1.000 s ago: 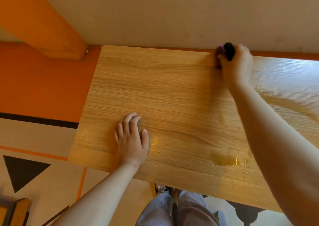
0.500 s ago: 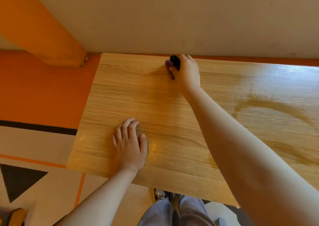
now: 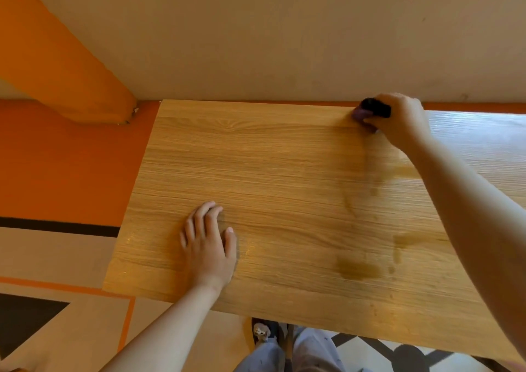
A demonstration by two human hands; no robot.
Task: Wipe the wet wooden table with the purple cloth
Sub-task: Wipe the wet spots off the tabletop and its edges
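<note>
The wooden table [image 3: 270, 172] fills the middle of the view, its far edge against the wall. Darker wet patches [image 3: 357, 268] show on its near right part and under my right forearm. My right hand [image 3: 398, 120] grips a bunched dark purple cloth [image 3: 370, 110] and holds it on the tabletop at the far edge. Most of the cloth is hidden inside the fist. My left hand [image 3: 207, 243] rests flat on the table near its front left, fingers straight and spread a little.
A beige wall [image 3: 284, 30] rises right behind the table. An orange sloping beam [image 3: 65, 58] meets the orange floor at the left. My legs and a shoe [image 3: 262, 332] show below the table's front edge.
My right hand slid the cloth left along the far edge, then back to the right. The left hand has stayed put on the table.
</note>
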